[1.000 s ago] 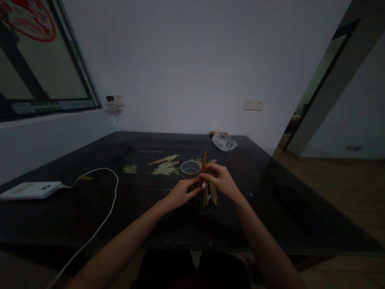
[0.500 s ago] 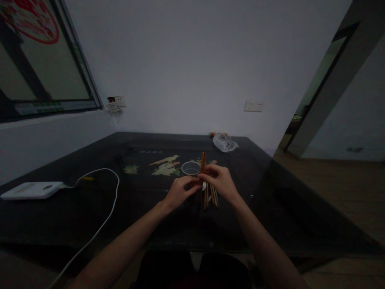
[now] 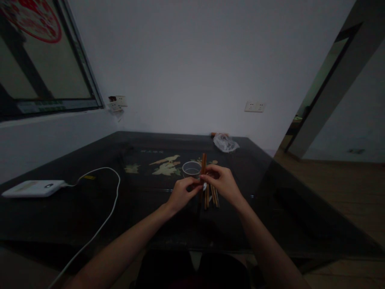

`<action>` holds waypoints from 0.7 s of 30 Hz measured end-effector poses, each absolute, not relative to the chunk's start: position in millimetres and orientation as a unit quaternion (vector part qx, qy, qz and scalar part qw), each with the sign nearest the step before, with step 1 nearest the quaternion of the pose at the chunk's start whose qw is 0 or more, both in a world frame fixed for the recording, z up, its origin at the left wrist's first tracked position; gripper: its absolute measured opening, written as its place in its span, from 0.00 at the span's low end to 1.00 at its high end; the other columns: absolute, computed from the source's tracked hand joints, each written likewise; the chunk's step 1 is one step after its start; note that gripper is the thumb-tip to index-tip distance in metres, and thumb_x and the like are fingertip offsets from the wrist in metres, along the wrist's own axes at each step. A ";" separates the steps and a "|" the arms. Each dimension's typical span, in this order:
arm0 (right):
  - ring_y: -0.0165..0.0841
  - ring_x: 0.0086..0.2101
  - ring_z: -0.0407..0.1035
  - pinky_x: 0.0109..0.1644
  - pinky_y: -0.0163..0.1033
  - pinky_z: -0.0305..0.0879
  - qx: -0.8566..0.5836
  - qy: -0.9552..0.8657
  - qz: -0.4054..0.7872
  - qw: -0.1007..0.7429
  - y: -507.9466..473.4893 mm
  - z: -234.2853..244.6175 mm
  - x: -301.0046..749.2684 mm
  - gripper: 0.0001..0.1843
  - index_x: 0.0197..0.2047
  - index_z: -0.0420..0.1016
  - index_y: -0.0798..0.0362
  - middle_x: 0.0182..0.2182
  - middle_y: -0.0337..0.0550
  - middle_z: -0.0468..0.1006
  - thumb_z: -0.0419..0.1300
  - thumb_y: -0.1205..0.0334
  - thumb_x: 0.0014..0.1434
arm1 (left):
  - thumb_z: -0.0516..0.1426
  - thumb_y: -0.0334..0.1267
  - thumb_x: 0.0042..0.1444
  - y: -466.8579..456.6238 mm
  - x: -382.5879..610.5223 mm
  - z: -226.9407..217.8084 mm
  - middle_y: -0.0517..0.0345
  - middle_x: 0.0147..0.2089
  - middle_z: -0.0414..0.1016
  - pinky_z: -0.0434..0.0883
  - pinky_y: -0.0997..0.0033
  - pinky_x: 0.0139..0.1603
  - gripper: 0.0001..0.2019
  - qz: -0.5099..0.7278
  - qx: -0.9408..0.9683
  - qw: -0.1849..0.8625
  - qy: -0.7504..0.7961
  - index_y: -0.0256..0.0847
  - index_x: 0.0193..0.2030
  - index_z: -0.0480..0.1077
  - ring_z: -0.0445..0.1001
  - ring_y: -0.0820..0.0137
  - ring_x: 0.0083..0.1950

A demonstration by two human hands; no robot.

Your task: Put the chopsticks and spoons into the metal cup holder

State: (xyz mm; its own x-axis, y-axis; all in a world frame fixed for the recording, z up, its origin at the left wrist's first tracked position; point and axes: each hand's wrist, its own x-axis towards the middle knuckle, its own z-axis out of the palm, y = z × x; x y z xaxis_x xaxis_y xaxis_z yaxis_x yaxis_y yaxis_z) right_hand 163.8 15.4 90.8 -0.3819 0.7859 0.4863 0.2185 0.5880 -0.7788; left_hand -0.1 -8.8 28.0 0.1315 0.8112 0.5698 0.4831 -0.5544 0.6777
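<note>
Two slim brown wooden sticks stand nearly upright, side by side, in my hands over the glossy black table; my right hand is pinched on them, and my left hand, as far as this dim feed lets me judge, is clamped on their lower part; so I count these two as brought together, while several loose tan-brown sticks lie below my fingers, not yet picked up; the round clear plastic container stands just beyond; whether my grip hides more sticks, I cannot tell; a second ago a single leaning stick showed above my fingers; now there are two, straighter; the loose ones have stayed put.
</note>
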 end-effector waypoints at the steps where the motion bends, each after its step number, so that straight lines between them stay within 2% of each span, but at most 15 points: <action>1: 0.33 0.29 0.72 0.32 0.35 0.65 -0.324 -0.769 0.316 0.451 14.9 91.2 164.2 0.06 0.32 0.76 0.54 0.27 0.42 0.78 0.63 0.61 0.50 | 0.58 0.39 0.55 -9.1 0.2 28.6 0.55 0.37 0.78 0.71 0.70 0.40 0.08 0.490 0.734 0.171 0.439 0.39 0.38 0.75 0.75 0.68 0.38; 9: 0.33 0.29 0.73 0.32 0.35 0.65 -0.328 -0.778 0.293 0.449 13.4 89.9 166.2 0.07 0.31 0.78 0.55 0.27 0.43 0.80 0.62 0.60 0.52 | 0.56 0.39 0.57 -8.4 0.0 27.5 0.55 0.37 0.77 0.71 0.69 0.41 0.08 0.472 0.757 0.153 0.425 0.38 0.38 0.73 0.75 0.68 0.38; 13: 0.33 0.28 0.72 0.31 0.34 0.64 -0.324 -0.784 0.279 0.449 16.2 89.3 167.9 0.07 0.32 0.78 0.55 0.27 0.43 0.80 0.61 0.60 0.53 | 0.55 0.37 0.58 -7.0 -6.1 29.5 0.53 0.44 0.75 0.68 0.63 0.51 0.10 0.477 0.785 0.075 0.389 0.40 0.46 0.69 0.72 0.66 0.48; 18: 0.33 0.28 0.72 0.30 0.34 0.63 -0.345 -0.776 0.266 0.456 20.9 90.6 168.7 0.07 0.30 0.78 0.56 0.27 0.43 0.79 0.62 0.60 0.52 | 0.52 0.37 0.60 6.5 -17.2 26.2 0.49 0.55 0.64 0.58 0.56 0.62 0.16 0.559 0.707 -0.009 0.433 0.42 0.54 0.62 0.61 0.63 0.59; 21: 0.33 0.28 0.72 0.31 0.34 0.64 -0.338 -0.771 0.288 0.457 21.6 92.1 167.3 0.08 0.31 0.78 0.56 0.27 0.44 0.79 0.63 0.60 0.51 | 0.56 0.41 0.56 22.7 -21.3 11.0 0.45 0.60 0.58 0.54 0.53 0.63 0.27 0.594 0.658 0.017 0.463 0.42 0.61 0.53 0.57 0.60 0.63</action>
State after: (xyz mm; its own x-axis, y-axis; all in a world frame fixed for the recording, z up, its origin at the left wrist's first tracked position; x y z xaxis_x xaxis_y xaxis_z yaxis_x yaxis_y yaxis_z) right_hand 167.3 21.6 92.1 -0.3539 0.7839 0.5102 0.2572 0.6060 -0.7527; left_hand -21.3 22.7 11.0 -0.1343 0.6297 0.7652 0.5882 -0.5708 0.5730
